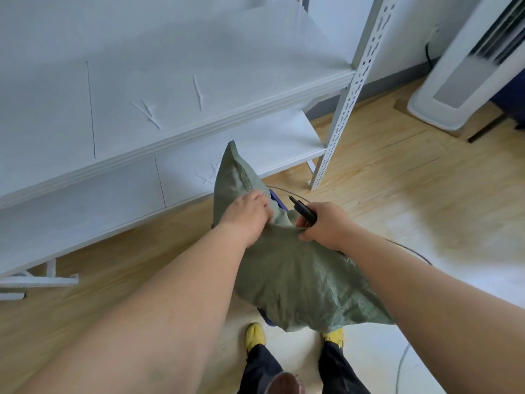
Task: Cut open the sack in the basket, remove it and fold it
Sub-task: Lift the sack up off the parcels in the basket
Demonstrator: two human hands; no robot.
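A green woven sack [301, 282] lies over a blue basket [277, 201], which shows only as a rim behind the sack and a bit of blue below it. One stitched corner of the sack sticks up toward the shelf. My left hand [250, 210] presses and grips the sack's upper part. My right hand [326, 223] holds a black cutter [304, 210] with its tip pointing up and left, while its fingers also pinch a fold of the sack. The basket's inside is hidden.
A white metal shelf unit [170, 115] stands just beyond the sack, its slotted post [341, 120] to the right. A white tower appliance [454, 81] is at the far right. A thin cable [409, 250] runs along the wooden floor. My yellow shoes [255, 335] are below the sack.
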